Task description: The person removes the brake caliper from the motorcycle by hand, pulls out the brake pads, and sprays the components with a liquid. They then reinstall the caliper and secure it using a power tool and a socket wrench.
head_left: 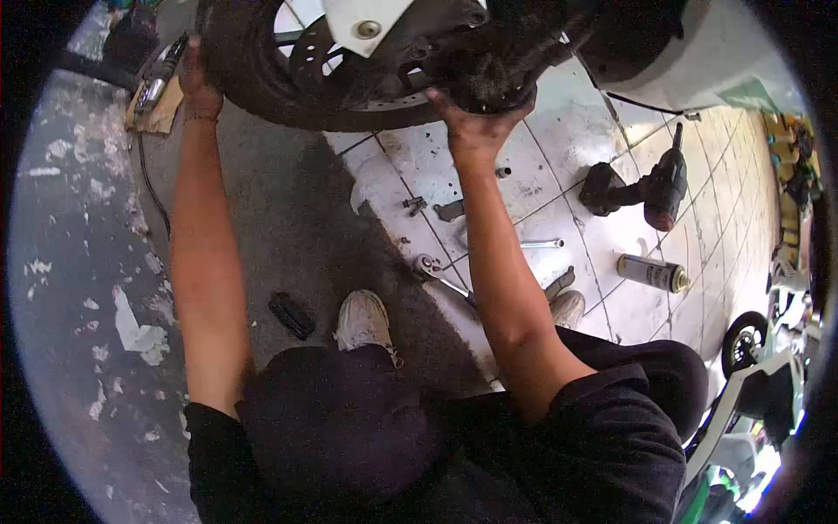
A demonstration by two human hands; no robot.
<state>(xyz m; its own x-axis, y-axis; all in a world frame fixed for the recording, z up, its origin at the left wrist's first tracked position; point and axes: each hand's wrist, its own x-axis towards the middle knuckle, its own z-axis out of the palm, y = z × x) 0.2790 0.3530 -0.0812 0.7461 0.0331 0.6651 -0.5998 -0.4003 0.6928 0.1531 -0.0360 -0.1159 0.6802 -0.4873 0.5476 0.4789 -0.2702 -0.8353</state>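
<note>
A motorcycle's front wheel (271,96) with a drilled brake disc (316,54) fills the top of the view, below a white fender (367,22). My left hand (201,87) grips the tyre at its left side, its fingers partly hidden behind the rubber. Under the wheel's right side, my right hand (482,129) is closed around a grimy dark part that looks like the brake caliper (489,80), thumb on the left and fingers on the right. Some fingertips are hidden by that part.
On the white tiles lie a ratchet (428,265), a wrench (543,244), brake pads (450,210), a cordless impact driver (650,188) and a spray can (650,272). A black object (291,315) lies near my left shoe (365,320). Another motorcycle (751,393) stands at right.
</note>
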